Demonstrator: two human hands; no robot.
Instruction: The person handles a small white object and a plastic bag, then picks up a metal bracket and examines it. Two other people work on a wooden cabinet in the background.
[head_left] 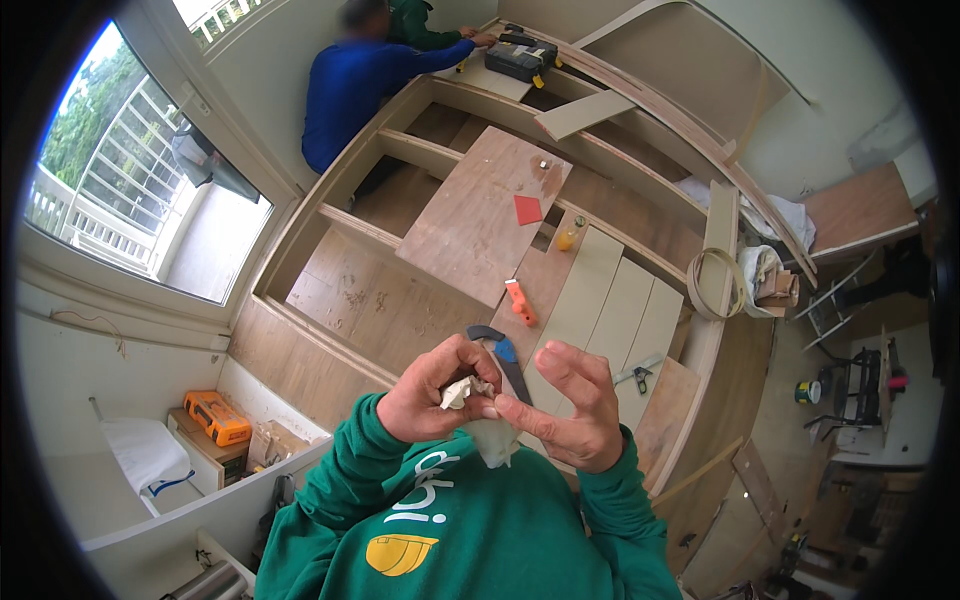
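In front of my chest, a crumpled whitish bag-like piece (492, 444) hangs between my hands, too bunched up to tell its exact kind. My left hand (437, 388) is closed around its gathered upper end, with a wad poking out between thumb and fingers. My right hand (578, 412) pinches the same piece low down, thumb side against the left fingertips, while its upper fingers stand raised and apart. Just beyond the hands lies a handsaw (505, 352) with a black and blue handle, partly covered by them. Farther off is an orange hand tool (520, 302).
A wooden platform frame (340, 222) with open bays surrounds loose boards (480, 210). On these lie a red square (527, 209), a yellow bottle (568, 236) and a square tool (638, 374). A person in blue (345, 90) and another in green work near a black toolbox (520, 58).
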